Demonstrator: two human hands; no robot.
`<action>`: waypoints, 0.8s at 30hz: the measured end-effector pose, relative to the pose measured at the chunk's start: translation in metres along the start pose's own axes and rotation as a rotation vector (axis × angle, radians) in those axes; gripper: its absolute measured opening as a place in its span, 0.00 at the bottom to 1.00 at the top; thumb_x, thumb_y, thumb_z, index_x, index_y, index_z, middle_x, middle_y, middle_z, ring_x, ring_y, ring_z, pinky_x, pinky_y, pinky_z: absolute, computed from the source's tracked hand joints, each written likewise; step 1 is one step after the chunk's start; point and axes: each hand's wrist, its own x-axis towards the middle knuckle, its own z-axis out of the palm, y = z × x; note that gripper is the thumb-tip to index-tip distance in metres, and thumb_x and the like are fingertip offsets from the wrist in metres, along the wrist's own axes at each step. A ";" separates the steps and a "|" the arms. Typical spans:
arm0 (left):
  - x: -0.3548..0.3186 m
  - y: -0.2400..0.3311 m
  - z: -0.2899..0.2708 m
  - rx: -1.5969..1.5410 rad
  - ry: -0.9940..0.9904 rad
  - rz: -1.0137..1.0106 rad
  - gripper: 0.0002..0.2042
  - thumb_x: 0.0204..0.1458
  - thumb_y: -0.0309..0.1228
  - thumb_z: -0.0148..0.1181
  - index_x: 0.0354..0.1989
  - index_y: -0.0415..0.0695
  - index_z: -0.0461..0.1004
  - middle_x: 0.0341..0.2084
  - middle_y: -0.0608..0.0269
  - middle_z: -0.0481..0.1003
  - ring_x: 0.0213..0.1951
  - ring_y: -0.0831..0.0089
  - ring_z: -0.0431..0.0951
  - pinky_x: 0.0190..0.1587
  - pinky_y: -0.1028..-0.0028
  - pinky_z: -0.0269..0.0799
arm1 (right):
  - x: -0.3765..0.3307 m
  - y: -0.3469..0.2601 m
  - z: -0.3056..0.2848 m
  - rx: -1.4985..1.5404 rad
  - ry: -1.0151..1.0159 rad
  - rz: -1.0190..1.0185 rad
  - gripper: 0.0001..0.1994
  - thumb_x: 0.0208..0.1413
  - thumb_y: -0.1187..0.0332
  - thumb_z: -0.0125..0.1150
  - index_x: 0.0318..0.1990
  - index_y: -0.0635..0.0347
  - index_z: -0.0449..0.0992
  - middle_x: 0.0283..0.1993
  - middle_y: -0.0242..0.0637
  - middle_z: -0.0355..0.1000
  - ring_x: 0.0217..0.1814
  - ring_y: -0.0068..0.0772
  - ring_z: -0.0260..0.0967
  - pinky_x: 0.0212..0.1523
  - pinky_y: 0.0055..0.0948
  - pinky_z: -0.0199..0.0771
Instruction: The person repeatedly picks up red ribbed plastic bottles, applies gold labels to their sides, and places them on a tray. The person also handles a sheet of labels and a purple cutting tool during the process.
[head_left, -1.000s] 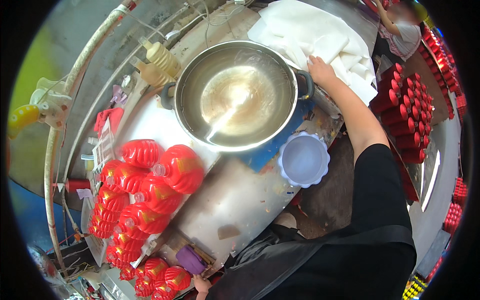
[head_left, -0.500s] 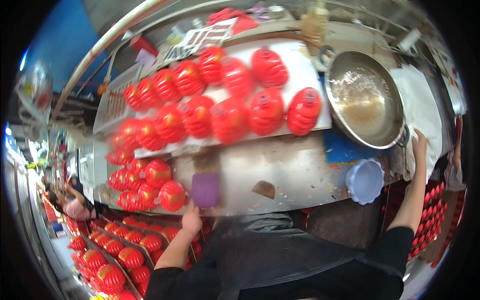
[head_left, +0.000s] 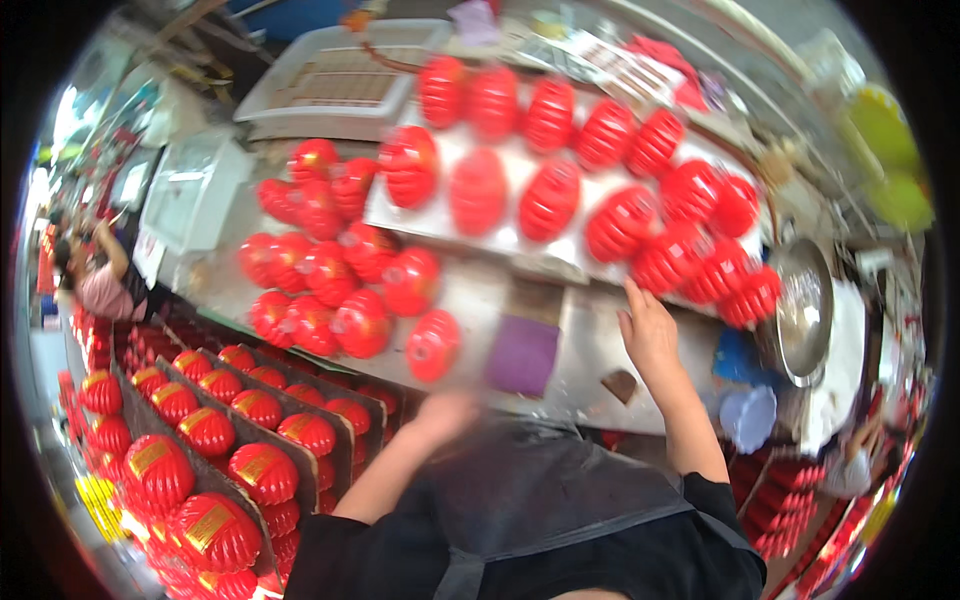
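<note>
My right hand [head_left: 650, 330] reaches to the front edge of a long white board [head_left: 480, 236], its fingers stretched out and nothing visible in them. Two rows of glossy red ribbed, rounded pieces [head_left: 549, 200] stand on that board; those at its right end crowd together. My left hand [head_left: 447, 417] is smeared by motion near my apron, just below a single red ribbed piece [head_left: 433, 345] at the table's front edge. Its fingers cannot be made out. A purple square pad [head_left: 524, 355] lies on the table between my hands.
More red pieces [head_left: 327, 272] cluster on the left of the metal table. A wide metal pan [head_left: 804, 310] and a light-blue bowl [head_left: 748, 418] are at right. Dividers separate rows of red pieces [head_left: 262, 472] at lower left. A person [head_left: 105, 285] is at far left.
My view has swung left. My right hand has gone from beside the metal pan to the white board's front edge. My left hand has left the purple pad's side and come nearer my body.
</note>
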 end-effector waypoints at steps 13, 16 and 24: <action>-0.055 -0.027 -0.260 -1.390 0.731 0.403 0.16 0.65 0.28 0.57 0.58 0.37 0.73 0.45 0.59 0.81 0.45 0.70 0.82 0.51 0.70 0.78 | 0.039 -0.014 0.073 -0.381 -0.114 0.217 0.12 0.57 0.72 0.58 0.48 0.67 0.73 0.30 0.52 0.75 0.29 0.57 0.77 0.29 0.50 0.78; -0.003 -0.048 -0.335 -1.623 1.002 0.573 0.20 0.65 0.26 0.56 0.64 0.35 0.67 0.56 0.52 0.75 0.55 0.65 0.77 0.60 0.66 0.74 | 0.036 -0.028 0.065 -0.358 -0.190 0.296 0.24 0.54 0.75 0.59 0.61 0.66 0.72 0.38 0.53 0.74 0.37 0.57 0.76 0.36 0.48 0.77; 0.198 -0.091 -0.488 -1.910 0.912 0.182 0.29 0.60 0.33 0.61 0.68 0.36 0.64 0.65 0.51 0.65 0.64 0.61 0.67 0.63 0.62 0.66 | 0.032 -0.038 0.046 -0.205 -0.322 0.366 0.38 0.47 0.77 0.65 0.70 0.67 0.63 0.50 0.54 0.67 0.48 0.59 0.72 0.46 0.48 0.75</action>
